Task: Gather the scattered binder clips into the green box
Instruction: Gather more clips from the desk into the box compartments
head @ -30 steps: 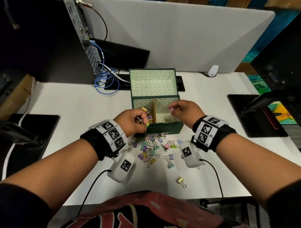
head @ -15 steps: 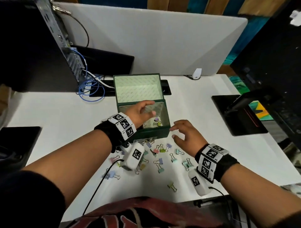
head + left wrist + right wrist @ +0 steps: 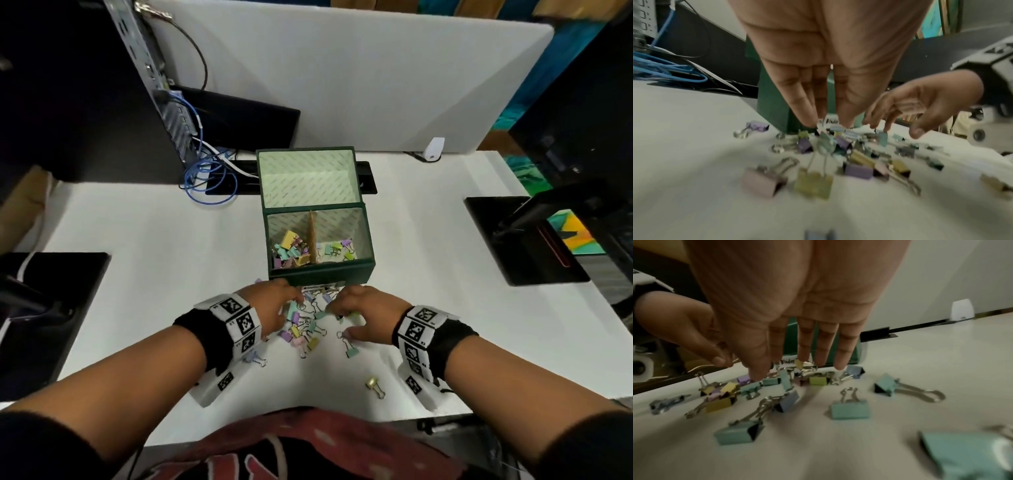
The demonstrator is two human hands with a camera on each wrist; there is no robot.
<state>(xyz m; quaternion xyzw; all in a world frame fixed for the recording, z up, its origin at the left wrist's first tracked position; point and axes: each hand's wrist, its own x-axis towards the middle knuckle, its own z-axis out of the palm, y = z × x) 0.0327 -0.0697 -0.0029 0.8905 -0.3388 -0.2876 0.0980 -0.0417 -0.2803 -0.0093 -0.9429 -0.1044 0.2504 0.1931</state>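
The green box (image 3: 320,274) stands open mid-table, its lid tipped back. A cardboard divider (image 3: 313,236) splits it, with pastel binder clips (image 3: 291,251) lying on both sides. Right in front of it, more scattered clips (image 3: 305,325) lie in a pile on the white table. My left hand (image 3: 274,301) reaches down into the pile's left side, fingers (image 3: 807,113) straight and together, tips at the clips. My right hand (image 3: 356,308) hovers over the right side, fingers (image 3: 803,345) straight and spread, their tips touching clips. Neither hand visibly holds a clip.
A teal clip (image 3: 352,352) and a gold clip (image 3: 373,383) lie apart, nearer the table's front edge. A computer tower (image 3: 137,85) with blue cables (image 3: 209,171) stands back left. Black monitor bases sit at left (image 3: 51,308) and right (image 3: 520,240). A white partition (image 3: 342,85) closes the back.
A second ago both hands held clips over the box. The right hand came down first, the left hand opened over the box, and now both are at the pile.
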